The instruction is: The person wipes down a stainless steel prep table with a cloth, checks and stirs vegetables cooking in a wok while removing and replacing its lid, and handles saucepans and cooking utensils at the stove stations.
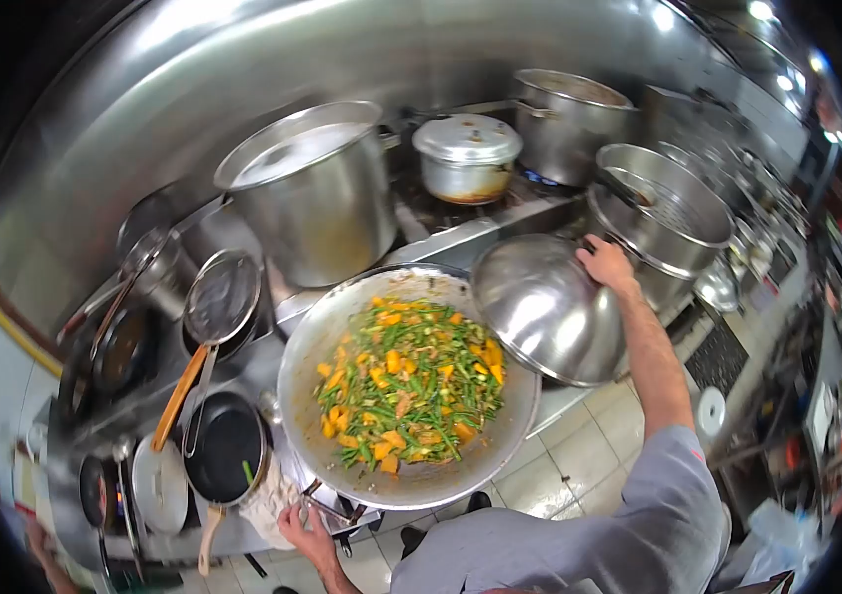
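Note:
A wide metal wok point(302, 445) holds cut green beans and orange pumpkin pieces point(406, 381). My right hand point(606, 262) grips a large domed steel lid point(545, 307) near its top; the handle itself is hidden under the fingers. The lid is tilted and overlaps the wok's right rim. Beside the wok's near handle point(337, 505), my left hand point(308, 535) has its thumb and fingers apart. A pale crumpled cloth point(268, 505) lies right next to those fingers.
A tall stockpot point(327, 218) stands behind the wok. On the back burners are a lidded pot point(466, 163) and another large pot point(569, 139), with blue flame under the latter. A perforated steel pot point(678, 228) is at right. Frying pans point(226, 445) and a strainer point(223, 297) sit left.

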Motion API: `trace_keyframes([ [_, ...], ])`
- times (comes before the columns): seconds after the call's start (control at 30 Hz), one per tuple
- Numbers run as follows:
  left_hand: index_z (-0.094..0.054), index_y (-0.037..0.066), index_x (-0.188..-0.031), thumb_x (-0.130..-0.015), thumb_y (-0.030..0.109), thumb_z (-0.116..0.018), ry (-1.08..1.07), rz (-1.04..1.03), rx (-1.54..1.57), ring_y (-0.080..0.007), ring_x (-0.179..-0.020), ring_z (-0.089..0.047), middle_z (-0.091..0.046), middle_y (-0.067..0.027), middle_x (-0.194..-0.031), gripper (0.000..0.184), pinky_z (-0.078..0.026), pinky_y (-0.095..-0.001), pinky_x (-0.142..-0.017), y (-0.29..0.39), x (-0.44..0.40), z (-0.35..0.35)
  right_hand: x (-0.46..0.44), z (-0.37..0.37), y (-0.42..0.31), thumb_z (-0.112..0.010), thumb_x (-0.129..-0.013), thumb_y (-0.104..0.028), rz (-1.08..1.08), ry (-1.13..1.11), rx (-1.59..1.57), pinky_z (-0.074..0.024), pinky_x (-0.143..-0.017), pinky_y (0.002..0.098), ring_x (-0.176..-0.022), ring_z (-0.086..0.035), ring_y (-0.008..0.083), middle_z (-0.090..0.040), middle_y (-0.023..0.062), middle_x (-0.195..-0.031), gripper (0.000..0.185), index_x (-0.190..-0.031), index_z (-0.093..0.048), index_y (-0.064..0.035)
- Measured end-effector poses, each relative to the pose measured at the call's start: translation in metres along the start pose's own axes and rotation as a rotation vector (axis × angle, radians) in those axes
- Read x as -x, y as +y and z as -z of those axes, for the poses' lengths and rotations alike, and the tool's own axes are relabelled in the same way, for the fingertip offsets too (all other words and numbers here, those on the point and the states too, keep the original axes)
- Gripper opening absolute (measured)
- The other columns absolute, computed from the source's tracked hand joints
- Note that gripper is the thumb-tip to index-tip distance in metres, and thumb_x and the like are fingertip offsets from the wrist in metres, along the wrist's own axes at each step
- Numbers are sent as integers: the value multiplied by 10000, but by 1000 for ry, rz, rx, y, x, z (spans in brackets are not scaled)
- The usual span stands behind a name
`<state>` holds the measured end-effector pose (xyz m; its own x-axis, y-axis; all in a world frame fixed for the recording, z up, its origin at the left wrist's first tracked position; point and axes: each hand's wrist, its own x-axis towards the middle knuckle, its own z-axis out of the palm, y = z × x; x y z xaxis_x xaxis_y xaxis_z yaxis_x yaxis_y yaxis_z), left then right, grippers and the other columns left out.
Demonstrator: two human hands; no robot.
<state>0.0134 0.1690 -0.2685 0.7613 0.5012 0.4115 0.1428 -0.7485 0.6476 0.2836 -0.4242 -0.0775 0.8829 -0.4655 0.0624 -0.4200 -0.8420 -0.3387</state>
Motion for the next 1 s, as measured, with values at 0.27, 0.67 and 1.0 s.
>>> trace_keyframes([
  [0.27,-584,22,-1016,-750,93,-649,29,55,-13,-315,-1018,-439,-471,-152,-1062,283,-349,-411,-888,21,9,7,-52,-31,29,-571,-751,-280,140,112,-127,-457,-823,420,-930,-581,366,-627,198,-936,259,-906,-627,-79],
  [0.67,-596,28,-1012,-748,81,-652,78,42,-10,-298,-1037,-452,-477,-148,-1083,275,-366,-385,-903,0,-8,29,43,39,-93,-583,-787,-252,617,368,-52,-441,-765,415,-878,-560,360,-587,197,-898,253,-953,-573,-61],
  [1.0,-594,37,-1022,-760,93,-642,35,35,76,-286,-1037,-437,-471,-134,-1078,272,-360,-390,-887,-47,-13,58,174,2,-240,-581,-782,-217,890,149,-113,-450,-773,407,-879,-554,346,-542,163,-948,237,-980,-580,-86],
])
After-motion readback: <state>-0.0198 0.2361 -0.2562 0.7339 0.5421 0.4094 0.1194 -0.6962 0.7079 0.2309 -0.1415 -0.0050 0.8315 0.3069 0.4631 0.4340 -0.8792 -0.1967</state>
